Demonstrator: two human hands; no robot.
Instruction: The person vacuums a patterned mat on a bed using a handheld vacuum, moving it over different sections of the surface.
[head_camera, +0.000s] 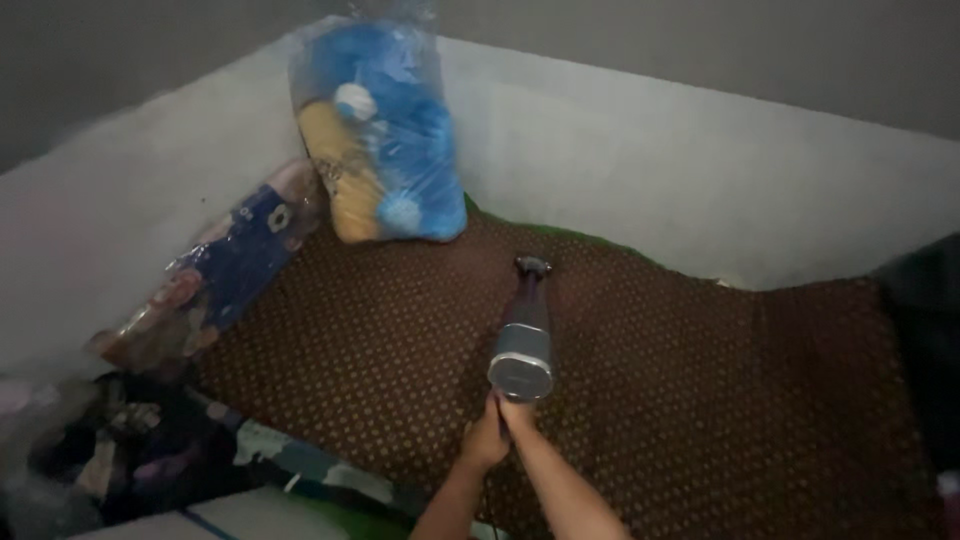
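Gripping the rear handle of a handheld vacuum cleaner together, the left hand and the right hand were both closed around it, the two forearms meeting near the bottom edge of the view. One such cleaner showed, silver-grey at the body with a dark narrow nozzle whose tip rested on the brown patterned mattress cover, a little right of the middle and pointing toward the far wall. One clear plastic bag holding blue and yellow soft toys leaned upright against that wall at the far left of the bed, and one wrapped dark-blue pillow lay tilted just left of it, its upper end near the bag. A heap of dark clothes sat at the near left corner. As a judgement, the loose film of the bag and the pillow's wrapper could be drawn into the nozzle if it travelled far left, blocking suction; the cover could also bunch under the tip if pressed hard. A thin dark line below the hands might have been a cord, though the dim frame left that uncertain, and such a cord could snag on the bed's near edge.
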